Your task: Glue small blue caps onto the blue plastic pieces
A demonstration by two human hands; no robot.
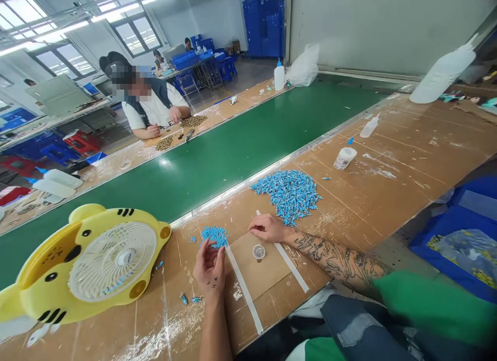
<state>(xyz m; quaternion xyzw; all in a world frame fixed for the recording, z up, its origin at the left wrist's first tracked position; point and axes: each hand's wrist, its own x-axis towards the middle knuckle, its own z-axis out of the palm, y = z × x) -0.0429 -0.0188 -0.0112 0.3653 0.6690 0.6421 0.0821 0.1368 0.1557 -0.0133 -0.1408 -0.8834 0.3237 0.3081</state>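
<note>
My left hand (210, 270) is beside a small pile of little blue pieces (215, 235), its fingers loosely curled and the thumb apart from them. I see nothing in it. My right hand (268, 228) is over the top of a cardboard sheet (267, 278), thumb and fingertips pressed together; what they pinch, if anything, is too small to make out. Just below that hand a small round clear cup (259, 251) stands on the sheet. Behind it lies a larger heap of small blue parts with metallic-looking bits (293, 195).
A yellow animal-shaped fan (116, 257) stands at the left. Beyond the bench runs a green conveyor belt (233, 148). A white bottle (345, 158), a small squeeze bottle (370, 126) and a large bottle (442, 76) are at the right. A co-worker (155, 102) sits across.
</note>
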